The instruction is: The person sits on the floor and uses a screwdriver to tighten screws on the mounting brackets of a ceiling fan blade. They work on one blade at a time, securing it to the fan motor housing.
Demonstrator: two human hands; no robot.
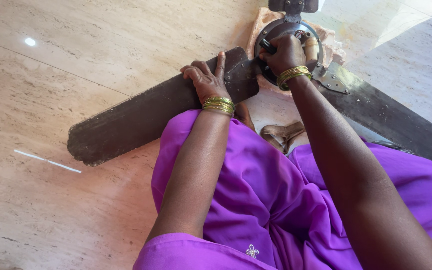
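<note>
- Ceiling fan point(276, 75) lies dismantled on the polished beige floor point(76, 60), its round dark motor housing point(276, 35) near the floor's far edge in view, resting on a pale crumpled cloth point(333, 42)
- Left blade point(141, 120) is dark, dusty and worn; it runs from the housing toward the near-left of the floor
- Right blade point(391, 120) extends toward the right edge of view, joined to the housing by a grey metal bracket point(333, 80)
- Left hand point(207, 80) is pressed flat over the inner end of the left blade, fingers wrapped over its far edge, just beside the blade's bracket
- Right hand point(288, 52) is closed in a fist around a dark tool handle point(267, 46) at the housing; the tool's tip is hidden
- Both wrists carry green and gold bangles point(219, 105)
- Person wears a purple garment point(266, 200), covering the lap at the near edge of view
- A folded brown cloth point(281, 135) lies on the floor between the knees
</note>
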